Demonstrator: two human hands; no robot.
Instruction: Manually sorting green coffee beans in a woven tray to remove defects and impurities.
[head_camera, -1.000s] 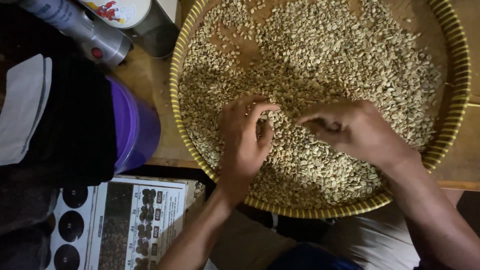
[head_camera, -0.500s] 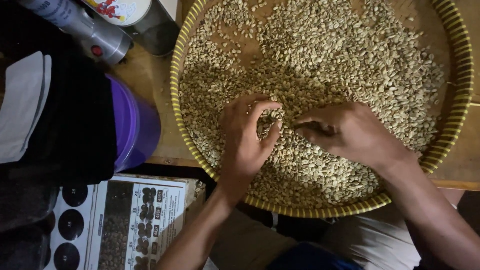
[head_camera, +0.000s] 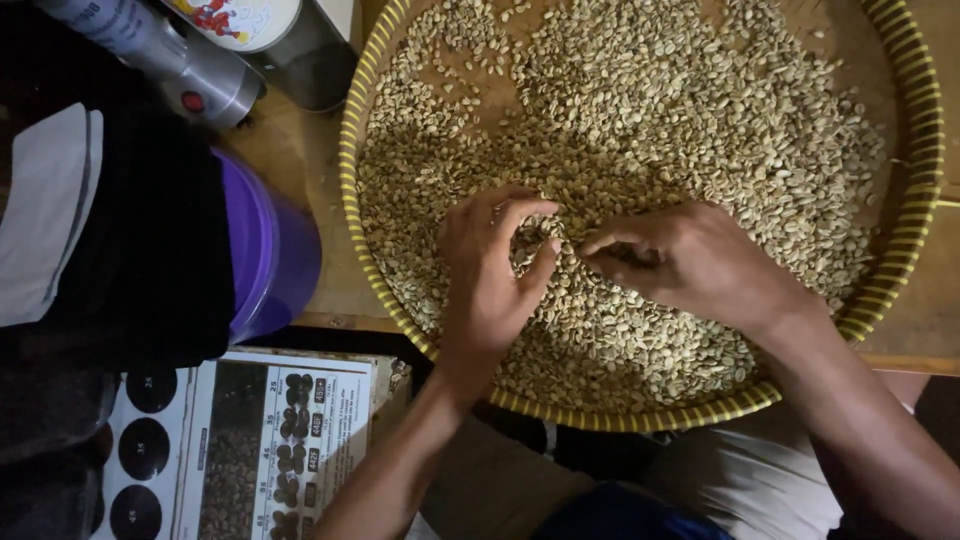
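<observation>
Inside the round woven tray (head_camera: 905, 250) with its yellow-striped rim, your hands meet near the middle of a bed of pale green coffee beans (head_camera: 660, 110). Your left hand (head_camera: 490, 275) curls over the beans, thumb and forefinger narrowed around a few of them. Your right hand (head_camera: 695, 262) lies just beside it, fingertips pinched down into the beans; whether it holds one, you cannot tell. Left of the tray stands a purple container (head_camera: 270, 250), and below that a printed chart (head_camera: 265, 440).
</observation>
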